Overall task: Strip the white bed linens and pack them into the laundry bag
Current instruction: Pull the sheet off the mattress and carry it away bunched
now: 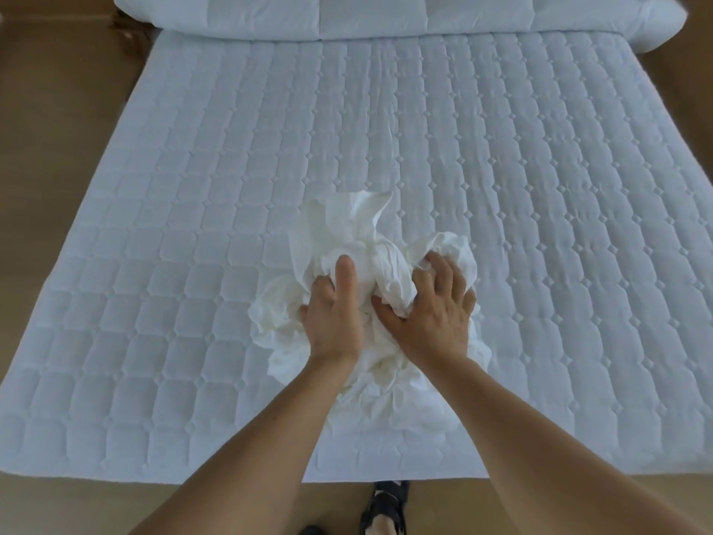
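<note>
Head view: crumpled sheet [362,241] near mattress [193,225] foot edge. Left hand [335,314] and right hand [432,314] closed into its folds. Soft, light, likely floppy; gather by bunched middle.

A crumpled white sheet [359,241] of thin, matt, creased cloth lies on the bed. Around it, the mattress pad [193,225] is matt white quilted fabric, stitched in puffy squares. At twelve o'clock, a soft padded duvet [270,13]. At six o'clock, a dark strapped sandal [386,503].
</note>
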Action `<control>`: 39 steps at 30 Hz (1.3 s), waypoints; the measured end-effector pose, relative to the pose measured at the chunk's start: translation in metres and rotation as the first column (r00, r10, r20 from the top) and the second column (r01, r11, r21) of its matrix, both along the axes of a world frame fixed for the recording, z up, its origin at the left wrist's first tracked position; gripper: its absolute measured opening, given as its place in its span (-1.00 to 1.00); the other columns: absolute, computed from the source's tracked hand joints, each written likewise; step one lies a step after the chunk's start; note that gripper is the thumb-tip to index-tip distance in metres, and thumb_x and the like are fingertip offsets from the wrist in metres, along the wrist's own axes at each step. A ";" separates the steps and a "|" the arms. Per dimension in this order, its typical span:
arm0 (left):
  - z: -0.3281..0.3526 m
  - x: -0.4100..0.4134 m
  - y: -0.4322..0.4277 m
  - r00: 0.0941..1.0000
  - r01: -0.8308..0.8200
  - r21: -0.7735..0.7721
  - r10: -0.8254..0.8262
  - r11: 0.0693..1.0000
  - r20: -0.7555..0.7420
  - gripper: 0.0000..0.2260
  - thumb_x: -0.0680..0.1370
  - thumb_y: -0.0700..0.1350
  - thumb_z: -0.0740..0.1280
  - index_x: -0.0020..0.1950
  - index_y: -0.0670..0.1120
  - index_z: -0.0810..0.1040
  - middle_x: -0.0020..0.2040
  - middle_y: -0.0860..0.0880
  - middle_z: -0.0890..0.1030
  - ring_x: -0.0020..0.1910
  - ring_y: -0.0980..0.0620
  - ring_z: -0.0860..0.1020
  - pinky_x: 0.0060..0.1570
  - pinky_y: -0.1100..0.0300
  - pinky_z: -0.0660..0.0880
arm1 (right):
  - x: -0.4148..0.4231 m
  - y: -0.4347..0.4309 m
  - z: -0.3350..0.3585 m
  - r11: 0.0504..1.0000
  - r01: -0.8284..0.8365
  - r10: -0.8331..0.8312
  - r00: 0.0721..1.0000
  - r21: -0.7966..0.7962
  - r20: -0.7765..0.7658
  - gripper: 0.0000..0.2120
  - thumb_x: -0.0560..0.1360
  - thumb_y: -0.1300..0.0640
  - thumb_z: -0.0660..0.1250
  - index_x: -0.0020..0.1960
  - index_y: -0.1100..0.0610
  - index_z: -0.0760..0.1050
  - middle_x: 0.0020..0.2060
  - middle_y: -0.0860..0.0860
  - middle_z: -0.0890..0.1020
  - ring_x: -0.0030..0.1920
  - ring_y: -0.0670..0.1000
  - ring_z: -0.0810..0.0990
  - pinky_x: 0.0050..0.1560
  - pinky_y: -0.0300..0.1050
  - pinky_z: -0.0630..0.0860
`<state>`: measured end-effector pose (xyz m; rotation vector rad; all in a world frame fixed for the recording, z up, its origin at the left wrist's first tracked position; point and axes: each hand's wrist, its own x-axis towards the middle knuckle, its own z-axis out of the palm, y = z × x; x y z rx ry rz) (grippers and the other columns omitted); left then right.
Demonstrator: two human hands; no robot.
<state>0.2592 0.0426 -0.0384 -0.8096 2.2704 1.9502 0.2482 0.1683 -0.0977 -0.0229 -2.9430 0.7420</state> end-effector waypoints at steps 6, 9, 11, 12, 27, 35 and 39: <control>0.022 -0.058 0.010 0.988 0.150 -0.465 -0.144 0.872 0.048 0.10 0.16 0.59 0.20 0.54 0.15 -0.13 0.08 0.01 0.60 0.13 -0.15 0.60 0.09 -0.01 0.51 | -0.002 0.000 -0.003 0.999 -0.049 0.049 0.999 0.015 -0.001 -0.38 0.39 -0.39 0.15 0.21 0.05 0.26 0.39 0.01 0.45 0.51 0.17 0.32 0.31 0.43 0.37; 0.009 -0.071 0.009 0.899 0.438 -0.557 -0.352 0.705 0.261 0.01 0.24 0.59 0.19 0.52 0.35 -0.27 0.36 -0.17 0.37 0.23 -0.23 0.52 0.20 -0.18 0.47 | -0.005 -0.001 -0.004 0.998 -0.061 0.060 0.996 0.018 0.060 -0.34 0.40 -0.39 0.21 0.26 0.10 0.31 0.43 0.01 0.41 0.53 0.15 0.29 0.34 0.42 0.35; -0.010 -0.067 -0.001 0.855 0.519 -0.577 -0.372 0.631 0.362 -0.21 0.39 0.48 0.23 0.55 0.29 0.05 0.35 -0.09 0.28 0.21 -0.20 0.52 0.19 -0.04 0.45 | -0.005 0.000 -0.004 0.998 -0.049 0.053 0.992 -0.037 0.113 -0.31 0.37 -0.41 0.23 0.26 0.08 0.34 0.46 -0.02 0.37 0.54 0.09 0.24 0.39 0.33 0.31; -0.019 -0.062 -0.009 0.870 0.493 -0.610 -0.372 0.621 0.324 -0.34 0.46 0.40 0.25 0.51 0.23 0.22 0.32 -0.08 0.30 0.16 -0.19 0.54 0.11 0.09 0.41 | -0.004 0.003 -0.004 0.996 -0.045 0.055 0.992 -0.082 0.116 -0.32 0.35 -0.42 0.24 0.23 0.05 0.35 0.47 -0.03 0.36 0.54 0.06 0.23 0.41 0.26 0.30; -0.034 -0.006 -0.039 0.928 0.346 -0.667 -0.347 0.660 0.138 -0.25 0.61 -0.26 0.20 0.50 0.48 0.00 0.52 -0.11 0.15 0.09 -0.11 0.55 -0.16 0.14 0.51 | 0.003 0.022 0.005 0.796 0.301 -0.176 0.945 -0.525 0.275 -0.87 0.51 0.11 0.39 -0.10 -0.05 0.45 -0.19 -0.18 0.55 0.02 -0.01 0.55 0.05 -0.18 0.46; -0.007 -0.045 -0.029 0.714 0.518 -0.851 -0.506 -0.081 0.483 -0.30 0.51 0.16 -0.20 -0.14 -0.06 0.73 0.60 -0.08 0.21 0.61 -0.10 -0.22 0.47 -0.20 -0.36 | -0.001 0.030 0.008 0.998 -0.035 0.040 0.993 -0.049 0.108 -0.53 0.52 0.00 0.00 -0.15 0.14 0.66 -0.08 0.02 0.56 0.07 0.17 0.52 0.19 0.16 0.31; -0.008 -0.051 -0.024 0.743 0.627 -0.768 -0.393 0.128 0.542 -0.10 0.45 0.40 -0.46 -0.27 -0.01 0.60 0.01 -0.07 0.67 0.35 -0.10 0.46 0.43 -0.24 0.12 | -0.007 0.019 0.010 0.981 0.050 0.014 0.947 -0.190 0.322 -0.39 0.48 -0.39 -0.18 -0.28 -0.02 0.45 0.47 -0.06 0.40 0.54 0.04 0.18 0.47 0.16 0.09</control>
